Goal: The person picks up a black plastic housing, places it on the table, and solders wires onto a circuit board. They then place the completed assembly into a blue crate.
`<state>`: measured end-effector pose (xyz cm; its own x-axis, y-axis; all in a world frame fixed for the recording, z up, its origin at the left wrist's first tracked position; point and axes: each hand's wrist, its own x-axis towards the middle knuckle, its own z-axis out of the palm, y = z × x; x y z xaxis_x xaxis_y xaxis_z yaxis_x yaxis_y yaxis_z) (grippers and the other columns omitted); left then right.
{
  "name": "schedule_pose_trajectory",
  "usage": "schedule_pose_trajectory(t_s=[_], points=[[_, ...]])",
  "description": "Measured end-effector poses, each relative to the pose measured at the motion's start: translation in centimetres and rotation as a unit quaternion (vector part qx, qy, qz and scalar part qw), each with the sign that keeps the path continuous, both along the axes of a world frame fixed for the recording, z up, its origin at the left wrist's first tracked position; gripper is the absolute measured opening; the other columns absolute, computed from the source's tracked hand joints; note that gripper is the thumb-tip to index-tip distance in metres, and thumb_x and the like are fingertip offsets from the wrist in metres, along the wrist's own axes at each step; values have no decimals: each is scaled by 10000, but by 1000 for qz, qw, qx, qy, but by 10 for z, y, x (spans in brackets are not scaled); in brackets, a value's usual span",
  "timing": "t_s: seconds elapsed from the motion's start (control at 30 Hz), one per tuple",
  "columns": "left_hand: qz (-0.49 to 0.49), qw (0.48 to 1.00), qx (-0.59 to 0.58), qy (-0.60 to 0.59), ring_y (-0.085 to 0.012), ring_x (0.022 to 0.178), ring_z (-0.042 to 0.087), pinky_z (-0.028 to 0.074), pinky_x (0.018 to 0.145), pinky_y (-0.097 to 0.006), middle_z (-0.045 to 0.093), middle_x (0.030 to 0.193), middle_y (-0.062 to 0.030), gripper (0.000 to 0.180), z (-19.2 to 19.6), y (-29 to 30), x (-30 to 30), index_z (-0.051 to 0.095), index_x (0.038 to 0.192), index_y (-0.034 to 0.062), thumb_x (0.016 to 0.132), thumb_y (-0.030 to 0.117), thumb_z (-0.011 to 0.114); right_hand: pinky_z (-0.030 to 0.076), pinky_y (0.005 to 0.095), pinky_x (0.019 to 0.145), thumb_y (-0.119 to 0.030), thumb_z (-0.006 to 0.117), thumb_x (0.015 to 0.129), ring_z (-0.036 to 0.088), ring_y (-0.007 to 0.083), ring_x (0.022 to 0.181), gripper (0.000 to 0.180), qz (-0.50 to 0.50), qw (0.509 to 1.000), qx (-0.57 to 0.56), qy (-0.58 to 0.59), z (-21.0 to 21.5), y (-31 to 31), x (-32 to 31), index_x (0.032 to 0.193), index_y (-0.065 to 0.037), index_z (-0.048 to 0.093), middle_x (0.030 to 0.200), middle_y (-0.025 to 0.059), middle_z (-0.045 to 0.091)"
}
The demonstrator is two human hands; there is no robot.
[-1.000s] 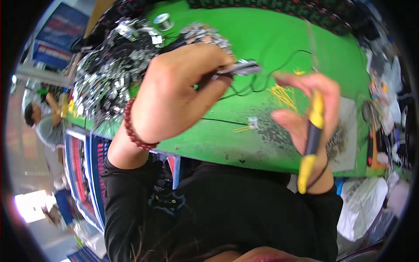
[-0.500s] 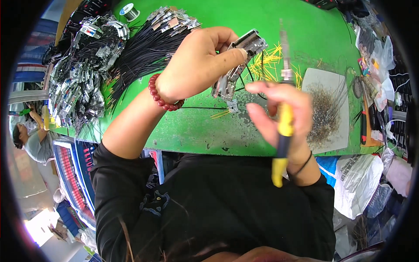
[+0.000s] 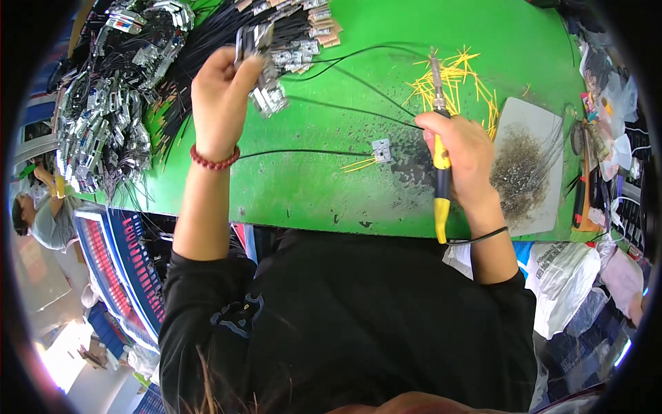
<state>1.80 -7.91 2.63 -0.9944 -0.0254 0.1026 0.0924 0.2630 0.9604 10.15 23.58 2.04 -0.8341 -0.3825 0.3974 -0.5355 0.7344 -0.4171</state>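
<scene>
My left hand (image 3: 222,103), wearing a dark red bead bracelet, is closed on a silver metal connector housing (image 3: 267,95), slightly blurred, at the far left of the table. Black wires (image 3: 345,107) stretch from it across to my right hand (image 3: 467,155). That hand grips a yellow and black soldering iron (image 3: 442,181), tip pointing away from me. The wires end at its thumb and forefinger; whether they are pinched there I cannot tell. Between my hands a small pale circuit board (image 3: 381,150) with short yellow wires lies on the green table (image 3: 310,200), a black wire leading left from it.
Loose yellow wires (image 3: 452,86) lie beyond the iron. A grey board (image 3: 545,138) bears dark residue at right. Bundled black cables (image 3: 196,65) and piled metal connectors (image 3: 96,145) fill the left side. Another person (image 3: 52,214) sits at far left; white bags (image 3: 565,276) hang at lower right.
My left hand has moved left with the metal housing, away from my right hand, and the black wires now stretch out between them. The right hand with the soldering iron has shifted only slightly.
</scene>
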Motion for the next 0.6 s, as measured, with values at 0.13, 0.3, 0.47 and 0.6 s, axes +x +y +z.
schedule_pose_trajectory(t_s=[0.13, 0.3, 0.47, 0.6], points=[[110, 992, -59, -34, -7, 588, 481, 349, 513, -162, 591, 686, 31, 155, -47, -37, 29, 634, 905, -37, 872, 110, 671, 362, 285, 566, -69, 636, 744, 536, 144, 589, 286, 11, 1000, 29, -7, -22, -8, -1, 1019, -147, 632, 667, -44, 563], [165, 909, -378, -59, -148, 582, 555, 447, 563, -282, 624, 698, -23, 283, -51, -51, 35, 683, 1009, 79, 768, 210, 751, 481, 258, 639, -56, 599, 924, 590, 114, 690, 167, -40, 930, -293, -219, -44, -26, 22, 1086, -46, 556, 786, 42, 574], [-26, 833, -476, 280, -305, 889, 623, 484, 805, -416, 676, 963, -103, 338, -6, -8, 23, 667, 1004, 59, 689, 145, 752, 495, 239, 602, -6, 593, 907, 612, 97, 653, 193, -47, 892, -409, -185, -54, -42, 29, 1089, -57, 556, 766, 24, 597], [-287, 903, -289, 135, -311, 833, 635, 490, 774, -380, 680, 913, -116, 271, 8, 86, 57, 662, 1024, 55, 761, 88, 715, 490, 240, 598, -26, 633, 892, 615, 94, 668, 247, -28, 890, -397, -222, -45, -42, 34, 1119, -50, 536, 785, 32, 608]])
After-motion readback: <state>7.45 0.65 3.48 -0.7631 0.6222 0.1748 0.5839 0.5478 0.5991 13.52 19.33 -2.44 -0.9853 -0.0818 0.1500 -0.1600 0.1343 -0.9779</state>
